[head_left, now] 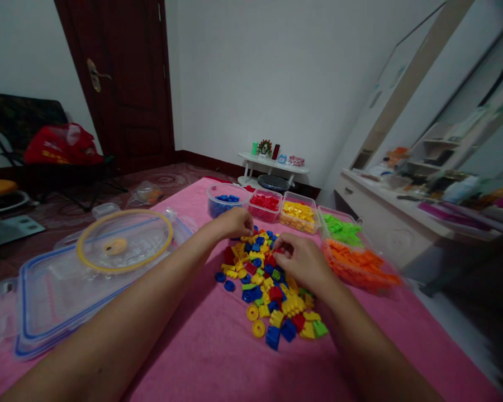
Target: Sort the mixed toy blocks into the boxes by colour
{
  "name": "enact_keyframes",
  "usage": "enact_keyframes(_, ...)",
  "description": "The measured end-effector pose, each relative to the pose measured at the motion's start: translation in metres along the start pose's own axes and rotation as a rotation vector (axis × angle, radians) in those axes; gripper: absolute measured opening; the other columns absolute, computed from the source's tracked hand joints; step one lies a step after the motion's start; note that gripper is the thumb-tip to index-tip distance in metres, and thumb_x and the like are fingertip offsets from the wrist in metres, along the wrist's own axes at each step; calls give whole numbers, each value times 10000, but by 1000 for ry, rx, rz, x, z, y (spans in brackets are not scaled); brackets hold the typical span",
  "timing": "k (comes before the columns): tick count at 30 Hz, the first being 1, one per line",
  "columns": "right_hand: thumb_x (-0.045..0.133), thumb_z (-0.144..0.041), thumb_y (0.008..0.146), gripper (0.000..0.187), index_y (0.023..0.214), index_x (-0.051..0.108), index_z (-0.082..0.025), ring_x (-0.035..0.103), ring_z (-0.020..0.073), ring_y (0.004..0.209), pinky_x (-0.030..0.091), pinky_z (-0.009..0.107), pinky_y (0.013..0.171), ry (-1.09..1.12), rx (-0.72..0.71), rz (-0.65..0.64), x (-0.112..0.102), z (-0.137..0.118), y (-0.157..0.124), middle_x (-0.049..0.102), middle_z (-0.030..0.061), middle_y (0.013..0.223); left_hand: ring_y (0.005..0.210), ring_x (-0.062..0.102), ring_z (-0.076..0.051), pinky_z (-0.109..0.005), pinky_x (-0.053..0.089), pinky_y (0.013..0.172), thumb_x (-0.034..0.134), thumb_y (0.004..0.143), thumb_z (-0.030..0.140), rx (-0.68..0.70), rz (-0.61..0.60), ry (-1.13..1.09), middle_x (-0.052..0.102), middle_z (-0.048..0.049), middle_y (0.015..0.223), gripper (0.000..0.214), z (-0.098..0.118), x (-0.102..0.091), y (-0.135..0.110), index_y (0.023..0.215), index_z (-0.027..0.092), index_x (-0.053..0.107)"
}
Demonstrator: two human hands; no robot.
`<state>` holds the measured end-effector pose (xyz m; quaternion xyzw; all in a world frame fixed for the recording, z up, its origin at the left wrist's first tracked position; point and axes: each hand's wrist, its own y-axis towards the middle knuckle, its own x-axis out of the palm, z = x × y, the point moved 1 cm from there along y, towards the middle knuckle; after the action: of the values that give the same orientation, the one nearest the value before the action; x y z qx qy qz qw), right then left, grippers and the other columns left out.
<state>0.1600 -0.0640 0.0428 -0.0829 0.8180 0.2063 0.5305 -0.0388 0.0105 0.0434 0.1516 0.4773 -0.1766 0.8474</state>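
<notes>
The loose pile of toy bricks lies on a pink cloth in front of the person, between the two forearms, with a row of clear containers beyond it. It is a glossy jumble of red, yellow, blue and a few light green pieces, heaped in its middle and thinning toward the near edge. Among the blocks are round ones: two yellow wheels lie flat at the near left side, and blue discs sit at the left fringe. A blue block marks the nearest point, with light green and yellow pieces just to its right. The left arm stretches diagonally forward, and the left hand hangs over the far left edge of the pile, close to the round tub of blue pieces, its fingers curled down. The right arm comes in from the lower right; the right hand is bent inward over the right part of the pile, back upward, thumb and fingers drawn together beside some red pieces. Whether either hand grips a brick cannot be told, since the fingertips are partly hidden and small.
</notes>
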Motion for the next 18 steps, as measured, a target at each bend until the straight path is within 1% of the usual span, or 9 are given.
enact_keyframes(2,516,-195,714,139,805,619,-177,536,129,639,359,226,572,23,44,97,-13,18,4,622,18,720,553,552,-118,-192,405,538,684,605,191,-34,-114,-3,667,-35,618,102,1,-9,-7,684,144,727)
enact_keyframes(4,517,-196,703,145,796,623,-163,527,129,614,369,230,561,46,73,120,-21,31,7,611,23,689,514,535,-118,-203,414,517,723,552,195,-100,-264,-23,653,-33,587,119,3,-16,-15,664,155,725)
enact_keyframes(6,515,-192,696,169,804,640,-154,520,126,593,368,226,543,82,70,56,-24,36,6,607,21,665,478,526,-129,-227,432,494,760,497,213,-189,-395,-28,640,-40,555,179,4,-18,-20,665,161,726)
enact_keyframes(8,508,-178,691,205,824,663,-154,519,120,587,361,219,532,124,38,-54,-23,30,3,614,16,663,447,523,-146,-254,445,473,787,450,228,-248,-474,15,616,-50,506,218,6,-15,-21,646,156,723)
enact_keyframes(10,503,-162,690,241,847,685,-166,521,112,593,352,211,534,143,-11,-169,-21,18,-2,627,11,676,418,512,-151,-260,445,459,796,419,217,-238,-496,101,572,-44,435,198,9,-10,-21,584,153,707)
enact_keyframes(12,513,-158,693,244,848,698,-190,522,105,603,337,207,540,113,-68,-266,-19,3,-9,635,4,694,393,487,-133,-239,436,449,796,383,187,-178,-475,171,510,-16,364,169,14,-5,-19,491,164,668)
enact_keyframes(14,577,-208,686,199,839,703,-220,522,108,623,316,210,541,34,-116,-347,-16,-9,-15,641,-4,718,388,472,-119,-218,429,447,788,348,146,-132,-437,208,463,7,326,183,18,-2,-19,409,173,618)
enact_keyframes(15,632,-251,660,187,832,702,-233,522,113,635,303,214,537,-15,-124,-378,-15,-13,-18,643,-8,731,395,475,-122,-218,430,450,782,338,127,-129,-422,218,454,9,321,194,19,-2,-19,384,173,599)
enact_keyframes(18,757,-337,537,294,811,693,-254,534,130,675,281,217,541,-121,-123,-433,-12,-21,-23,651,-16,761,439,514,-156,-246,447,473,755,379,101,-158,-401,241,464,-10,336,158,22,-4,-22,398,165,612)
